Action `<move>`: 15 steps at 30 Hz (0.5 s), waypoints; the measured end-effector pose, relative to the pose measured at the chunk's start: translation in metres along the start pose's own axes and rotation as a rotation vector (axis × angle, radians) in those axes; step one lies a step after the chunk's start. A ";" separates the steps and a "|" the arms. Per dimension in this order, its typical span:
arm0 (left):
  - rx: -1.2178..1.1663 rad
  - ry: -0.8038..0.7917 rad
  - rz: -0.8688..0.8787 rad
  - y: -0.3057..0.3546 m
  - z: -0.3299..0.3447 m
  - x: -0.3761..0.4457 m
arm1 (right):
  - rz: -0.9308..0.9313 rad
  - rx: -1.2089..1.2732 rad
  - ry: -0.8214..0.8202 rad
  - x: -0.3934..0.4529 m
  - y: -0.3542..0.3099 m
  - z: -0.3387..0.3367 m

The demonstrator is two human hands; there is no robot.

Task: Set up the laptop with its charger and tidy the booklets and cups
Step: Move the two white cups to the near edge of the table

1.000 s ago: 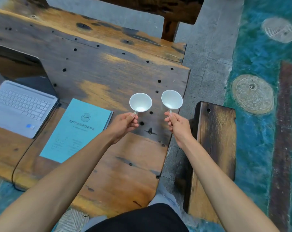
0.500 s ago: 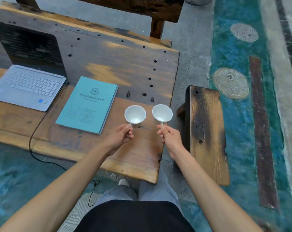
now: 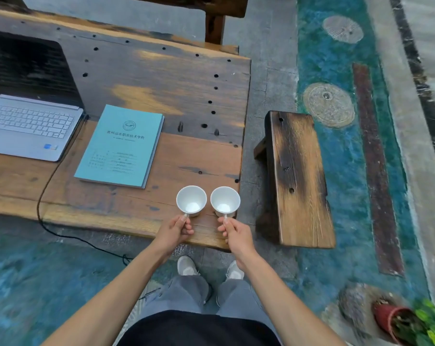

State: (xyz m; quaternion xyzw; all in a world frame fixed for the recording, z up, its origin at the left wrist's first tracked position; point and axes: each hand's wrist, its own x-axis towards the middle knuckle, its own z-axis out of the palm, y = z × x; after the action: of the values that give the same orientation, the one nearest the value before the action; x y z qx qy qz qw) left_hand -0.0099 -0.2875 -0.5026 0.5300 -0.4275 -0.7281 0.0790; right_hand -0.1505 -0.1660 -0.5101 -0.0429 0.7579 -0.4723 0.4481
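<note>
laptop (image 3: 29, 126) open, cabled; booklets (image 3: 120, 146) stacked | my left hand (image 3: 174, 232), right hand (image 3: 236, 233) each pinch a cup handle: left cup (image 3: 191, 201), right cup (image 3: 225, 202) at near-right table (image 3: 199, 96) corner; release left

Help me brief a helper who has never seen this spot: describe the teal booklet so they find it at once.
Start at the long wooden table. An open silver laptop sits at its left end, and the booklet lies flat just right of it. It alone is teal, with a round emblem and printed lines; the two cups nearer the table's corner are white.
</note>
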 end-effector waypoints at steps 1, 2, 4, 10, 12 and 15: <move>0.000 0.006 0.000 -0.004 -0.001 0.001 | 0.007 0.009 0.003 0.000 0.003 0.001; 0.005 0.012 0.000 -0.007 -0.001 0.003 | 0.013 0.013 0.004 0.000 0.007 0.002; 0.023 0.018 0.003 -0.013 -0.004 0.008 | 0.020 0.017 0.008 0.001 0.012 0.004; 0.056 0.006 0.015 -0.025 -0.014 0.018 | 0.031 0.042 0.033 0.002 0.025 0.010; 0.099 -0.003 0.036 -0.028 -0.017 0.017 | 0.032 0.041 0.023 0.000 0.028 0.013; 0.139 -0.009 0.050 -0.034 -0.021 0.015 | 0.045 0.076 0.005 -0.006 0.033 0.015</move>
State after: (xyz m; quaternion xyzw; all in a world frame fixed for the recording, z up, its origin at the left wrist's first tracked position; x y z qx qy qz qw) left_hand 0.0130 -0.2862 -0.5381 0.5201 -0.4907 -0.6967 0.0583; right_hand -0.1242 -0.1547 -0.5332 -0.0074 0.7413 -0.4905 0.4580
